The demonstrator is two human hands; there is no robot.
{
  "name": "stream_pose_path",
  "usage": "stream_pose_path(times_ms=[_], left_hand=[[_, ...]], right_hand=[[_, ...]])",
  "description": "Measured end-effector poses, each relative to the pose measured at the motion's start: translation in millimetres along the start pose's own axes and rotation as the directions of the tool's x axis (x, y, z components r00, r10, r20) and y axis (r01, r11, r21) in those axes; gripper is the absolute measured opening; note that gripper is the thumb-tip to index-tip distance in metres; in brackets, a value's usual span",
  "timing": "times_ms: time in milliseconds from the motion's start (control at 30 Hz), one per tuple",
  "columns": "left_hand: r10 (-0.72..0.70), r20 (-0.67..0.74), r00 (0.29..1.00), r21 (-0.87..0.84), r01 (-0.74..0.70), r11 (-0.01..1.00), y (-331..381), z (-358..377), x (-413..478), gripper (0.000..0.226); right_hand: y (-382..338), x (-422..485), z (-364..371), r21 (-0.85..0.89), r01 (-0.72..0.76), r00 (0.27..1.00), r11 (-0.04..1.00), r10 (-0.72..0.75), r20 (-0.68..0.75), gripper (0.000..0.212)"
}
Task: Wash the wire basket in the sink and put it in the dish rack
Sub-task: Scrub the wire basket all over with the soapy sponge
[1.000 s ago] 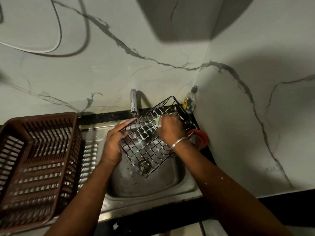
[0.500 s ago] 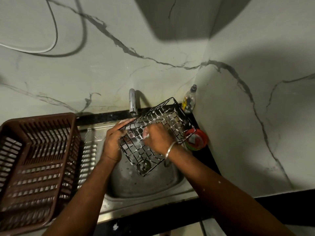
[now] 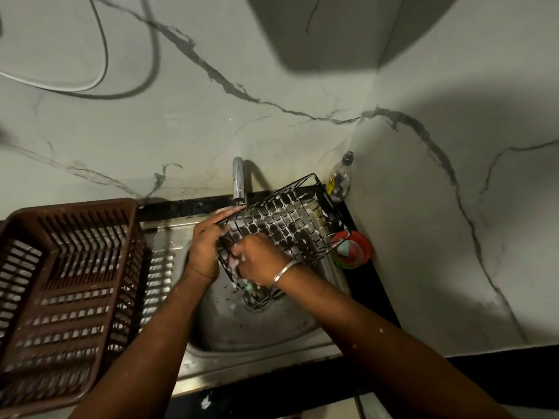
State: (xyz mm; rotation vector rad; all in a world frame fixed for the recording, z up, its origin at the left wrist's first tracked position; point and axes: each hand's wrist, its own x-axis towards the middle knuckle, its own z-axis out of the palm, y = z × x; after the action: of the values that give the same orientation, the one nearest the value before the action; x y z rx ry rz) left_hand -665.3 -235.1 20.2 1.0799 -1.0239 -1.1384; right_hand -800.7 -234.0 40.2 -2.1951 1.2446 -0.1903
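While tilted over the bowl of the steel sink, gripped from the near side: left hand clamped on the near-left edge of the wire basket, fingers curled round the wires; right hand just beside it, pressed to the mesh, curled round a sudsy scrub pad, mostly hidden; basket soapy, low corner above the drain, rising away from both hands toward the far right; brown dish rack on the bench to the left, well apart; beyond, red tub, tap, bottle.
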Motion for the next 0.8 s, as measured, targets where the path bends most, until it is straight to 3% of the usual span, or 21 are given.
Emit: stream_pose_path(times_ms=[100,167,233,300,400,467,500,567,633,667,733,800], left_hand=[[-0.057,-0.043,0.997,-0.048,0.055,0.997,-5.7,-6.4,-0.6,0.050],[-0.080,-0.035,0.996,-0.052,0.078,0.996,-7.4,-5.1,-0.3,0.051],[-0.080,-0.063,0.995,-0.040,0.078,0.996,-7.0,-0.4,-2.6,0.049],[-0.100,-0.121,0.988,-0.069,0.092,0.993,-2.8,3.2,-2.7,0.043],[-0.046,-0.071,0.996,-0.025,0.044,0.999,-2.6,1.8,0.5,0.049],[-0.019,-0.037,0.999,0.010,0.019,1.000,-2.8,-1.0,3.0,0.050],[-0.017,-0.040,0.999,0.024,0.018,1.000,-3.9,-0.8,3.5,0.050],[-0.003,-0.042,0.999,0.036,0.004,0.999,-4.5,0.9,1.7,0.050],[0.012,-0.024,1.000,0.044,-0.011,0.999,-7.0,3.0,1.6,0.049],[0.006,-0.025,1.000,0.044,-0.005,0.999,-7.9,3.2,1.8,0.048],[-0.016,-0.039,0.999,0.043,0.018,0.999,-8.5,3.5,3.1,0.048],[-0.021,-0.048,0.999,0.041,0.023,0.999,-7.9,3.7,2.8,0.049]], right_hand=[[8.8,-9.3,-11.2,-0.167,0.052,0.981,0.985,-0.019,0.192,0.006],[15.4,-12.8,-16.8,-0.243,0.031,0.979,0.970,0.020,0.204,0.006],[22.1,-10.5,-23.9,-0.229,-0.065,0.991,0.971,0.089,0.097,0.013],[28.6,-6.6,-31.9,-0.226,-0.163,0.983,0.960,0.139,-0.117,0.016],[47.0,-1.6,-42.0,-0.147,-0.331,0.882,0.932,0.250,-0.398,0.019],[52.7,-0.9,-44.3,-0.091,-0.393,0.826,0.915,0.307,-0.473,0.019],[51.2,-1.2,-42.2,-0.081,-0.376,0.848,0.923,0.308,-0.431,0.018],[40.2,-5.0,-31.3,-0.023,-0.270,0.945,0.963,0.260,-0.200,0.017],[34.3,-11.4,-23.9,0.046,-0.234,0.972,0.971,0.234,-0.001,0.015],[39.1,-9.2,-23.1,0.033,-0.256,0.966,0.966,0.257,-0.033,0.014],[50.0,-4.8,-25.4,-0.067,-0.319,0.923,0.945,0.294,-0.250,0.016],[46.0,-4.2,-24.1,-0.130,-0.312,0.923,0.941,0.269,-0.274,0.017]])
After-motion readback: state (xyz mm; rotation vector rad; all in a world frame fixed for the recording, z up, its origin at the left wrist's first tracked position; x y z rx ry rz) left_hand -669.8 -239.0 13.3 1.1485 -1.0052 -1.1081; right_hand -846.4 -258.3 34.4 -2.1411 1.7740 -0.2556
